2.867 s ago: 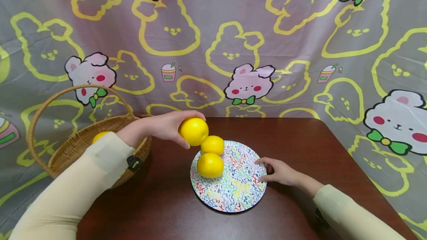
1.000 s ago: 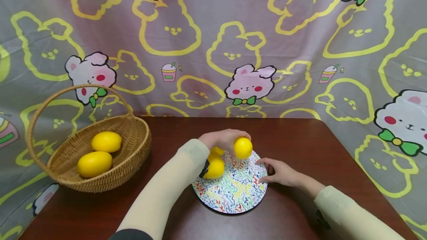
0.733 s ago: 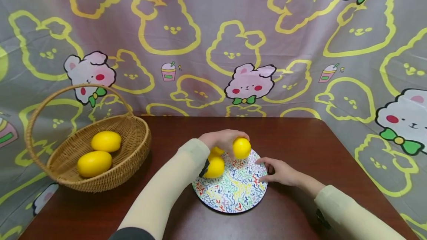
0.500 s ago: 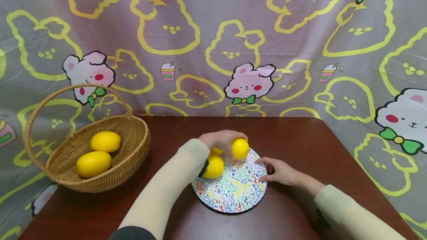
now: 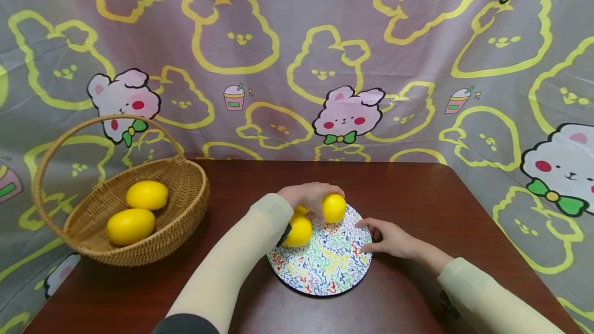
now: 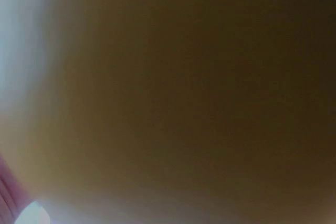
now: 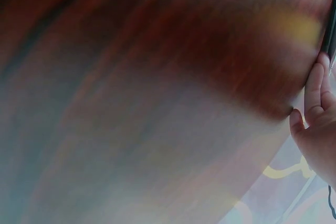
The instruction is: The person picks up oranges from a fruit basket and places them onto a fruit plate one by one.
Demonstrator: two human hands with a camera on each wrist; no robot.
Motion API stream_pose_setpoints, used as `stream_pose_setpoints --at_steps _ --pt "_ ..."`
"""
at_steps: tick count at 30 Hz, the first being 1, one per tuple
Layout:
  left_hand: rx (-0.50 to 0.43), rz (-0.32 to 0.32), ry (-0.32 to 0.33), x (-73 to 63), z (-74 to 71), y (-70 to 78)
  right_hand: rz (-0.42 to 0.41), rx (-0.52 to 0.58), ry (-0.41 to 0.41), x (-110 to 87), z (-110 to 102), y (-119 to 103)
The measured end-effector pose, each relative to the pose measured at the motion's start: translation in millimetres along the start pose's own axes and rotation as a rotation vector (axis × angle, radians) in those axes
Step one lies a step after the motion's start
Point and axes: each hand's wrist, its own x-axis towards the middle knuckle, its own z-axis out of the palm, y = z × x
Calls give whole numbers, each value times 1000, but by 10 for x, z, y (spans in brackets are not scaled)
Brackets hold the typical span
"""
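My left hand [image 5: 310, 196] grips a yellow lemon [image 5: 334, 208] over the far part of a round plate [image 5: 325, 267] with multicoloured squiggles. Whether that lemon touches the plate cannot be told. Another lemon [image 5: 299, 231] lies on the plate's left side, partly behind my left wrist. Just beyond it, a further lemon [image 5: 301, 210] is mostly hidden by the hand. My right hand [image 5: 392, 239] holds the plate's right rim, thumb and index finger spread along it. In the right wrist view, the fingers of that hand [image 7: 317, 114] meet a dark edge. A blurred brownish surface fills the left wrist view.
A wicker basket [image 5: 185, 189] with a tall handle stands at the left of the brown table [image 5: 394, 184]. Two lemons, a farther one [image 5: 147, 195] and a nearer one [image 5: 131, 226], lie in it. A patterned curtain [image 5: 278, 24] hangs behind the table.
My left hand has carried its lemon from beside the basket rightward over the plate, then shifted slightly left and down. The right hand has stayed at the rim.
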Motion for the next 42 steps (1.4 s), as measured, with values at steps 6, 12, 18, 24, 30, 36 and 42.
stream_pose_setpoints --at_steps 6,12,18,24,30,36,42 --pt "20 9 7 3 -13 -4 0 -1 5 4 -14 -17" --pt "11 20 16 -25 -9 -14 1 -8 3 -1 1 -11" --pt "37 32 44 -83 -38 -18 1 -2 -3 16 23 4" --pt "113 90 72 -219 -173 -8 12 -7 2 17 23 -3" --pt "185 96 74 -453 -323 -32 16 -1 3 14 21 -22" --pt "214 119 78 -734 -435 -91 20 -13 2 22 22 -25" --pt "170 119 111 -1051 -577 -182 15 -12 1 19 17 -35"
